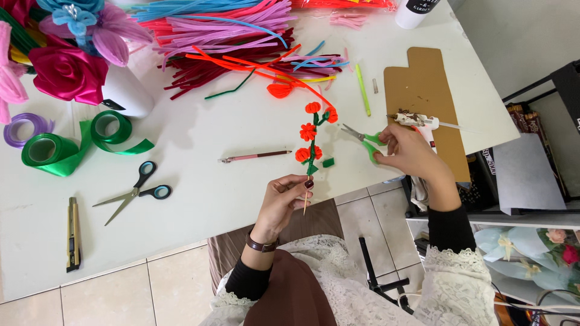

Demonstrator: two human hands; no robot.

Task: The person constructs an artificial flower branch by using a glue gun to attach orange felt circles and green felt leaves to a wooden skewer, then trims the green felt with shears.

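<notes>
My left hand (289, 196) pinches the lower end of a thin wooden stick wrapped in green, which carries several small orange pipe-cleaner flowers (312, 134) and stands upright over the white table (199, 127). A small green scrap (328, 162) lies just beside the stem. My right hand (412, 151) grips small green-handled scissors (364, 140), whose blades point left toward the flower stem and are slightly apart. The scissors sit a short way right of the stem, not touching it.
A heap of coloured pipe cleaners (235, 36) fills the table's far side. Green ribbon rolls (66, 145), black-and-blue scissors (136, 190), a utility knife (72, 232), a pink pencil (254, 157), a glue gun (420, 122) on brown cardboard (423, 90), and a vase of fabric flowers (72, 60) lie around.
</notes>
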